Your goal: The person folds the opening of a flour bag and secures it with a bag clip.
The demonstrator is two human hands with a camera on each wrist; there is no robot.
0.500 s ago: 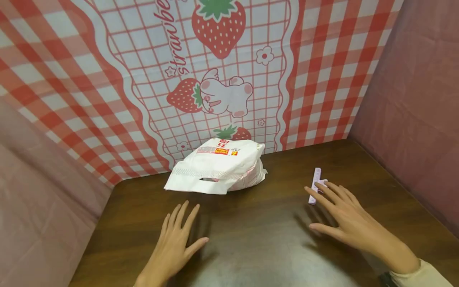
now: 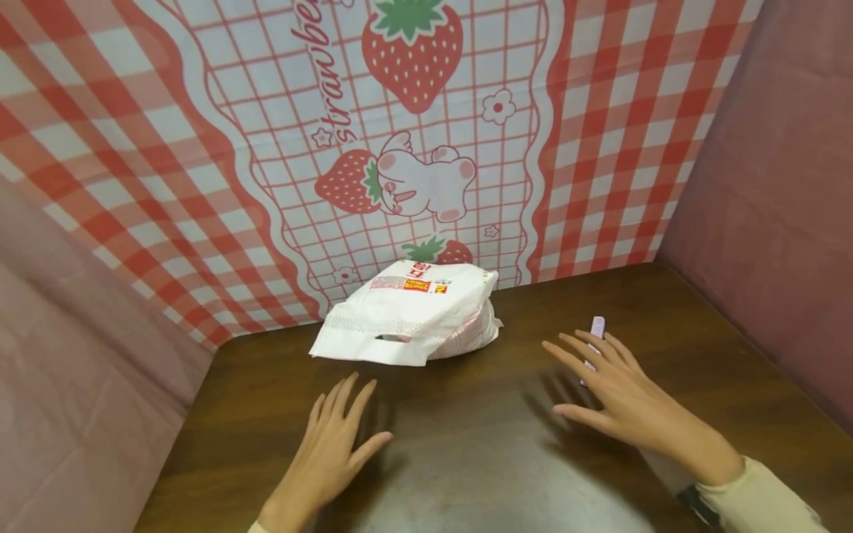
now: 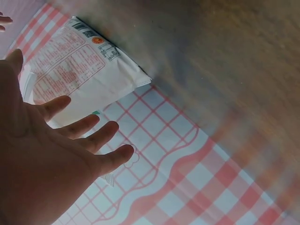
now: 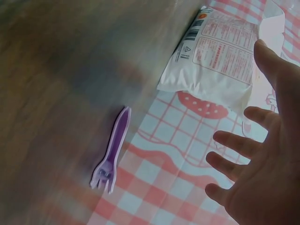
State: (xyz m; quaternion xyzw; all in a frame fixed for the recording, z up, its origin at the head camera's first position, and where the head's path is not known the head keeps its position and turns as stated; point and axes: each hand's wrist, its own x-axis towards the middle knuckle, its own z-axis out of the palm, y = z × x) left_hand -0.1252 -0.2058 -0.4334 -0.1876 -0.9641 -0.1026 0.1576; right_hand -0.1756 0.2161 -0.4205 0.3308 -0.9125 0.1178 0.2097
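Note:
A white plastic package (image 2: pixel 406 311) with red printing and a handle slot lies near the back of the table. My left hand (image 2: pixel 323 444) hovers in front of its left end, fingers spread and holding nothing. On the right, a lilac bag clip (image 2: pixel 597 326) is partly covered in the head view by my right hand (image 2: pixel 623 400). That hand is also spread and empty, above the tabletop. The right wrist view shows the clip (image 4: pixel 112 150) whole, apart from the fingers. Red text panels on the package (image 3: pixel 70 70) show in the left wrist view.
The dark wooden table (image 2: pixel 466 444) meets a red-and-white checked strawberry cloth (image 2: pixel 600 148) hanging behind it. Pink curtains (image 2: pixel 773 185) flank both sides. The package sits close against the cloth.
My right hand has moved left and now covers the middle of the bag clip. The head view has shifted slightly. My left hand stays nearly where it was, and the package has not moved.

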